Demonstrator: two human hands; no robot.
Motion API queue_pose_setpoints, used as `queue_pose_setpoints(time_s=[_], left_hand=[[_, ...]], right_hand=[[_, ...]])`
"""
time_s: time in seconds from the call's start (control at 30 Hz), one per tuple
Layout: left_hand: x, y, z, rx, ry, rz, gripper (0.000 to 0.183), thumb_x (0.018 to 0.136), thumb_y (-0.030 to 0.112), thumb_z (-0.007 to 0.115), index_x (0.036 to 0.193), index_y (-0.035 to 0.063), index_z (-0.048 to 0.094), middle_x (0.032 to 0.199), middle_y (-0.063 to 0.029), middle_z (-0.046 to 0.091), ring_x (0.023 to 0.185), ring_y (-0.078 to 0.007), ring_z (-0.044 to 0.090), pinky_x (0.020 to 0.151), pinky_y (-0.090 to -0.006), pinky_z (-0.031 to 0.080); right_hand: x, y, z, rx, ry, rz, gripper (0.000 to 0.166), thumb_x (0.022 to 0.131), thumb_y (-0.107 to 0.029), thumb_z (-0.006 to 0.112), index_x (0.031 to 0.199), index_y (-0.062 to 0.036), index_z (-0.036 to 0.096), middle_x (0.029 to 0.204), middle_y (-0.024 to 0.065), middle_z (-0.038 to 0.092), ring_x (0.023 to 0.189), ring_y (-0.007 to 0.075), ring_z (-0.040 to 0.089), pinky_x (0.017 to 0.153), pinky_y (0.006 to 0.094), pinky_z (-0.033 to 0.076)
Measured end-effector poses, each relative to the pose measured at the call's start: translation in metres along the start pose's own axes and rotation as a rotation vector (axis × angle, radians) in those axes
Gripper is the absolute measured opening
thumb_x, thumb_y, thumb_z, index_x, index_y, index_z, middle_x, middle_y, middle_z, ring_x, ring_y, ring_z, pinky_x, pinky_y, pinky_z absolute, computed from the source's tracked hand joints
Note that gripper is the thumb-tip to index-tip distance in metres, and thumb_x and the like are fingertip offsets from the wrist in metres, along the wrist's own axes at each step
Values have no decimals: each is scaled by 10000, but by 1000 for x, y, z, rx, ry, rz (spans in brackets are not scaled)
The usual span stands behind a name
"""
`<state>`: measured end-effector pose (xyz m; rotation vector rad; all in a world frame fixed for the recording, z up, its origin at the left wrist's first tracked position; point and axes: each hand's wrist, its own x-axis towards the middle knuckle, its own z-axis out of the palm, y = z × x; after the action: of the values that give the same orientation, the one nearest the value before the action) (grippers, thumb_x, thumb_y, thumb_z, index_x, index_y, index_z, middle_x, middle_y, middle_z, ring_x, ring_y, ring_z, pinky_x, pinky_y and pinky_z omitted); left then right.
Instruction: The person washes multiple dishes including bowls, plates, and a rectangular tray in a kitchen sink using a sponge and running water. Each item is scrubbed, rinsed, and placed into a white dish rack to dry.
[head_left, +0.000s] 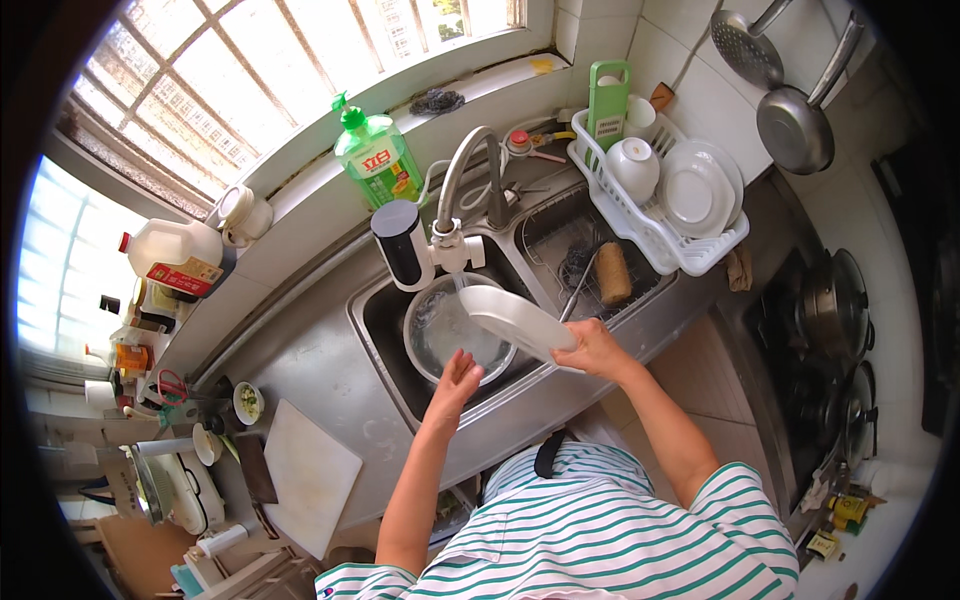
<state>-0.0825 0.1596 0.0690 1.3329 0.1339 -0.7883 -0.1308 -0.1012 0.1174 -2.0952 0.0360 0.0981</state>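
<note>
My right hand (596, 351) grips the near rim of a white plate (517, 315), which is tilted over the left sink basin, its far edge close under the faucet (450, 247). A round metal bowl (442, 322) filled with water stands in that basin. Over the bowl's near edge is my left hand (456, 382), fingers apart, holding nothing. In the right basin a wire rack carries a loofah-like brown scrubber (613, 274) and a dark scouring pad (577, 260). At the back right, a white dish rack (660, 251) holds plates, a bowl, a cup and a green slicer.
A green dish soap bottle (381, 161) stands behind the faucet. Along the left counter lie a white cutting board (311, 476), a cleaver (256, 469) and a small bowl of chopped greens (247, 403). Pans (795, 129) hang at the upper right, above the stove side.
</note>
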Motion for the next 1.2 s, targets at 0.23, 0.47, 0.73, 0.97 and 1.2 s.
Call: queue_pose_setpoints(time_s=[0.23,0.47,0.73,0.97,1.2], left_hand=[[16,-4,53,-193,157,219,511,685,4,698,1125,25,439,1092,-90,549,1013,-158,520,880,-287,408],[8,17,90,-80,430,361,349,644,-43,715,947,25,556,887,-46,616,836,-135,578,766,-269,452],[-4,41,133,225,604,563,294,675,-25,712,923,10,558,847,-20,601,778,-93,562,707,-222,441],[17,43,136,276,537,559,282,672,-42,699,907,30,560,845,-12,593,786,-80,551,709,-216,430],[51,60,138,145,345,532,357,655,-44,710,955,29,530,921,-58,612,844,-133,580,766,-266,460]], right_hand=[[31,27,-18,638,-399,110,326,716,-132,677,981,29,577,844,24,610,762,76,533,712,227,441],[109,49,-53,486,-820,-113,423,705,-150,701,1070,3,552,946,53,614,893,117,536,813,273,423],[229,120,-72,-398,371,-181,517,738,-162,612,1168,47,415,1226,218,426,1112,369,413,922,408,374],[234,122,-57,-191,195,51,293,714,-31,505,997,39,481,1011,246,540,978,394,507,830,438,421],[148,99,-106,1064,-528,171,561,825,-421,549,1201,-11,468,1191,88,511,1119,181,451,966,331,329]])
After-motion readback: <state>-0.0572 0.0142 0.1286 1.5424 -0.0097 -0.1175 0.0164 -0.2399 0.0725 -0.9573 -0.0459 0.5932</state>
